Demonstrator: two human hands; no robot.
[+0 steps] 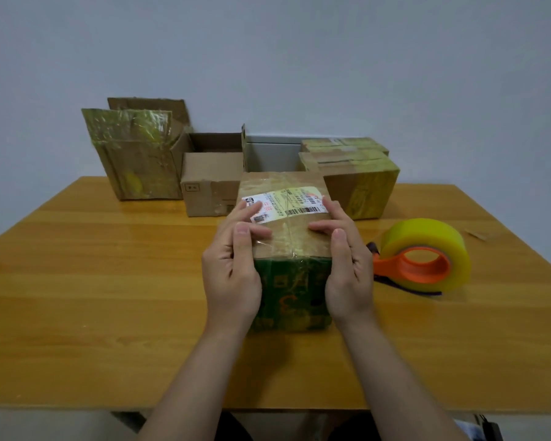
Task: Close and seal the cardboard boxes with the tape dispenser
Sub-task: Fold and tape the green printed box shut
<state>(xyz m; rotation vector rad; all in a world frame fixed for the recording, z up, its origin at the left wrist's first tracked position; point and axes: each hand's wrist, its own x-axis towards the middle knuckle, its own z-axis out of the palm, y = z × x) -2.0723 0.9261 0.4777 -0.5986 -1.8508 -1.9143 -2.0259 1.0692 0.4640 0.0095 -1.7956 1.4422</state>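
Closed cardboard box point(295, 240) mid-way across the wooden table point(109, 281), brown on top, green printed face toward the camera, flaps down. On its top, a white shipping label point(287, 203) with a barcode, set slightly askew. Along the middle seam, a strip of clear tape, folded over the near edge onto the green face.

Left hand point(236, 265) at the box's left side: palm by the near left corner, fingers stretched almost straight across the top, tips on the label's left end, thumb raised. Resting flat, gripping nothing.

Right hand point(347, 262) mirrored at the box's right side: fingers laid nearly straight over the top near the label's barcode end, thumb raised, nothing held.

Tape dispenser point(423, 259) just right of the box, apart from it, lying on the table: orange handle and core, fat roll of yellowish clear tape, touched by neither hand.

Behind the box to the left, a small open carton point(210, 186), flaps up. Further left, a taller box point(137, 163) with raised flaps under glossy tape. Behind the box to the right, a taped box point(360, 183), a second taped box point(344, 144) beyond.
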